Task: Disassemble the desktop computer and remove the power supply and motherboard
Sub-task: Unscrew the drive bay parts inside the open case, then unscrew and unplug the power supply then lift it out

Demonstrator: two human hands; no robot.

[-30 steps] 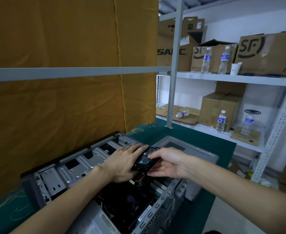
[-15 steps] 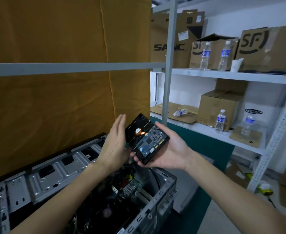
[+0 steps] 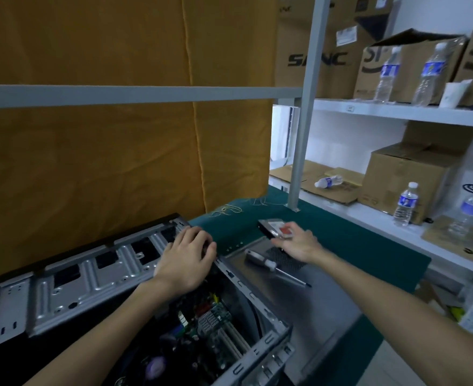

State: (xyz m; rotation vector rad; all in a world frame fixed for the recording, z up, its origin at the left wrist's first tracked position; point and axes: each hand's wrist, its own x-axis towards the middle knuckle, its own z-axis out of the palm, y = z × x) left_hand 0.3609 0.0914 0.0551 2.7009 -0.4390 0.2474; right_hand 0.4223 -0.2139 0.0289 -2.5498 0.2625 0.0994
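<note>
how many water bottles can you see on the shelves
5: two upright on the top shelf, one lying on flat cardboard, two upright on the lower shelf. Boxes may hide others.

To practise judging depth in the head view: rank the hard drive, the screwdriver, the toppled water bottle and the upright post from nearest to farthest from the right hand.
From the right hand:
1. Hard drive, under its fingertips on the green mat.
2. Screwdriver, just nearer the camera, on the grey side panel.
3. Upright post, behind, at the mat's far edge.
4. Toppled water bottle, beyond, on the shelf.
</note>
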